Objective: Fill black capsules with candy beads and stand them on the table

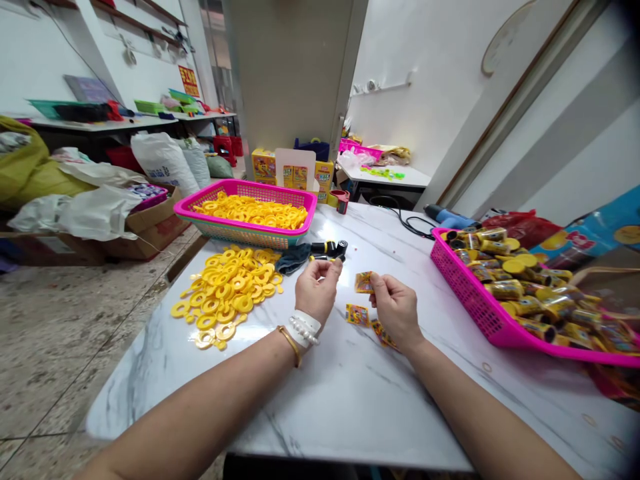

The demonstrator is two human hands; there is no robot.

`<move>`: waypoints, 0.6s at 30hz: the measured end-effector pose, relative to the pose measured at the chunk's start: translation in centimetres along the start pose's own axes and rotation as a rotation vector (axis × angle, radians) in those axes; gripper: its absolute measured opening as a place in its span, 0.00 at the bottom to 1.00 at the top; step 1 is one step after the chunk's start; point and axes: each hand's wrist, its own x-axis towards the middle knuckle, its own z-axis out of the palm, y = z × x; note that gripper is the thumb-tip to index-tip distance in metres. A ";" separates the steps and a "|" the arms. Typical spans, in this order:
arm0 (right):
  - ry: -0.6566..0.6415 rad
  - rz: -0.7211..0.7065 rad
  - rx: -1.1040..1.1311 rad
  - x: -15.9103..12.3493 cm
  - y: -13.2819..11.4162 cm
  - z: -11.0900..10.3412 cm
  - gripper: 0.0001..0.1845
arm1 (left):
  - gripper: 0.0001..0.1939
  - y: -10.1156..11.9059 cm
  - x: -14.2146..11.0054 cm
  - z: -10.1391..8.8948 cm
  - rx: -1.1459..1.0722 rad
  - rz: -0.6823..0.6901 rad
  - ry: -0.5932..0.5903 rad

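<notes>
Edge-only pinch on the printed wrapper (363, 283) over the tabletop (345, 407) means the right hand (399, 310) could drop it or drag the loose wrappers (357, 315) nearby; left hand (317, 288) pinched narrow, can't tell if it's holding anything.

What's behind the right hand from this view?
Small printed pieces on the white tabletop, poking out past the right hand. The rest is covered; can't tell how many.
</notes>
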 end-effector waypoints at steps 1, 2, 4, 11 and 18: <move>0.009 0.005 -0.006 0.1 0.0 -0.1 0.24 | 0.22 0.1 0.0 0.0 0.002 0.010 -0.007; 0.012 0.009 -0.008 0.1 0.0 -0.1 0.25 | 0.22 0.2 -0.1 -0.1 0.014 0.023 -0.036; 0.012 0.013 -0.003 0.1 -0.2 -0.1 0.25 | 0.23 0.4 -0.6 0.0 0.048 0.040 -0.111; -0.017 -0.123 -0.098 -0.5 -0.6 0.2 0.24 | 0.14 0.4 -1.5 0.2 0.200 0.172 -0.175; 0.009 -0.153 -0.119 -0.5 -0.4 0.0 0.22 | 0.13 -0.2 -0.6 0.1 0.140 0.090 -0.066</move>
